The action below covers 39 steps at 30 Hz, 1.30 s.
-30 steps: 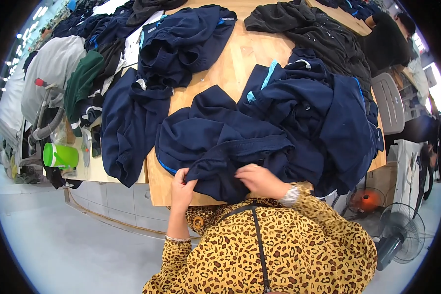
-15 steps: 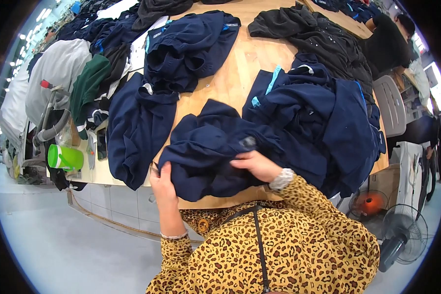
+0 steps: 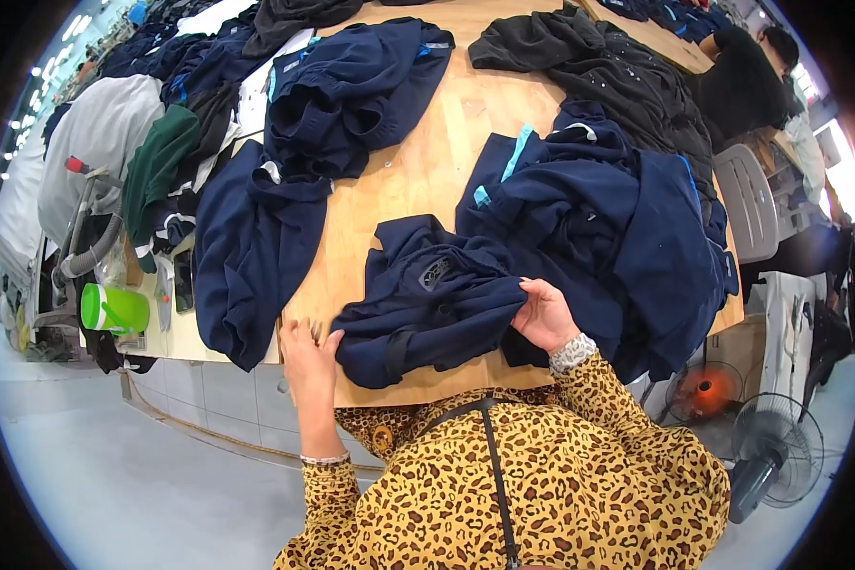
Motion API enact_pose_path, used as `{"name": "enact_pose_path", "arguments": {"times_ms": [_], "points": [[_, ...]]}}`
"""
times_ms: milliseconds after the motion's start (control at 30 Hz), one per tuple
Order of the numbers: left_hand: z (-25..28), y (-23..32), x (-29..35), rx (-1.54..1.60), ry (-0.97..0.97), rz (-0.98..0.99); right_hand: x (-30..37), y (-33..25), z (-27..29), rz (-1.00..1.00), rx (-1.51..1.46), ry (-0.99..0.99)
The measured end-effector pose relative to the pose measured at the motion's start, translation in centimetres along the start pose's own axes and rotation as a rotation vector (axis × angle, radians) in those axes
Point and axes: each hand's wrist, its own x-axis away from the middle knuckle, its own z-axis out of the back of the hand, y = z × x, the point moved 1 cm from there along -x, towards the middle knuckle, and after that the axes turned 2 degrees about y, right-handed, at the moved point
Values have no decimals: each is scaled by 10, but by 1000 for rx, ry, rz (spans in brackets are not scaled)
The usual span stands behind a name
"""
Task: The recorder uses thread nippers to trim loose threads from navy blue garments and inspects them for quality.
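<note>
Ctr frame: 1 crumpled navy fabric garment (image 3: 427, 309) on light wooden bench (image 3: 418, 171). Left hand (image 3: 306, 353) flat, fingers spread, touching garment's edge. Right hand (image 3: 544, 313) grip pinching garment's fold. 1 green plastic bottle (image 3: 114, 309) far left.

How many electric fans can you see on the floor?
2: a grey pedestal fan at the lower right, and a round fan with an orange centre just left of it. Others may be hidden.
</note>
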Motion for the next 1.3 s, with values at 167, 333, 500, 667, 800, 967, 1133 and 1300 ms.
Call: {"name": "enact_pose_path", "arguments": {"times_ms": [167, 333, 500, 667, 800, 967, 1133, 1300], "points": [[4, 66, 18, 526, -134, -371, 9, 6, -1, 27, 106, 1], [-48, 94, 24, 430, -322, -498, 12, 13, -17, 99, 215, 8], [-19, 35, -23, 1751, -342, 547, 12, 19, 3, 136, 401, 93], [-7, -42, -38, 2055, -199, 666, 11, 20, 6, 179, 431, 179], [6, -67, -34, 2101, -159, 588, 14, 18, 7, 145, 601, 195], [21, -73, -25, 1997, -104, 637, 26, 37, -46, 1098, 1371, 396], [24, -58, -20, 2040, -136, 664, 1, 78, -93, 871, 1403, -315], [34, -22, -7, 2109, -219, 690, -65, 114, -92, -254, 746, 102]]}}
